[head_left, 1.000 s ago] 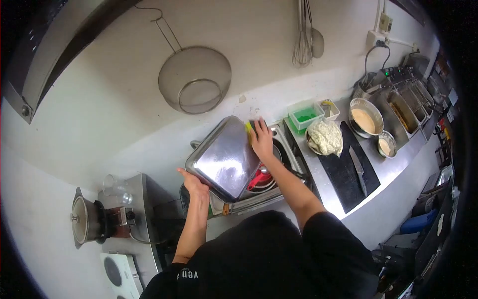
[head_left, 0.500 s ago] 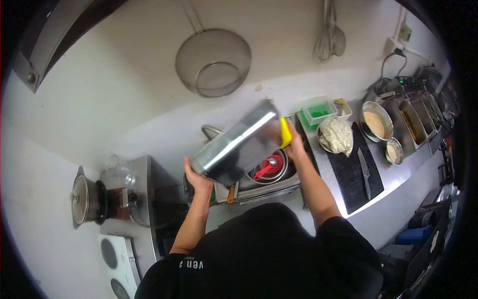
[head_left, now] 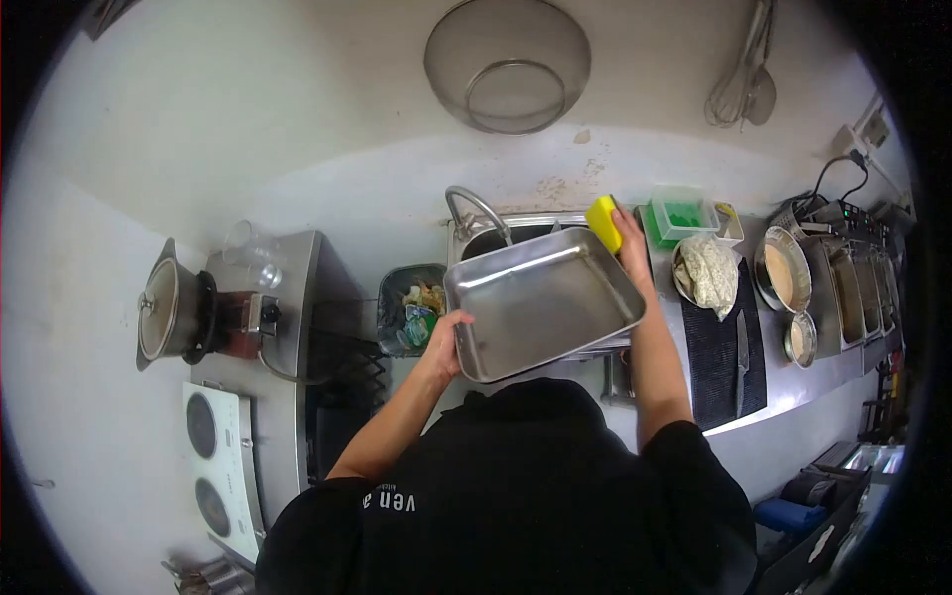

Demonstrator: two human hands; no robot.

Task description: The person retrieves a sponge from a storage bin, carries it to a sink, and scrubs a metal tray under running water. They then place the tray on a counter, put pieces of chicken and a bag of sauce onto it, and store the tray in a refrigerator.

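A rectangular metal pan [head_left: 540, 302] is held over the sink [head_left: 535, 220], its hollow inside facing me. My left hand [head_left: 446, 342] grips the pan's left wall, thumb over the rim. At the pan's upper right corner, my right hand [head_left: 630, 243] holds a yellow sponge [head_left: 603, 223] against or close to the rim. The curved faucet [head_left: 478, 203] rises behind the pan. Most of the sink and what lies in it is hidden under the pan.
Left of the sink stands a bin [head_left: 395, 315] with waste. On the right counter are a black mat [head_left: 704, 372] with a knife [head_left: 742, 362], a cloth-covered bowl [head_left: 709, 273], a green-filled container [head_left: 684, 213] and metal bowls [head_left: 780, 273]. A strainer [head_left: 508, 64] hangs above.
The pan has turned from its outer side to show its inside and lies flatter. Both hands moved with it, and the view has shifted, so the bin is now in sight.
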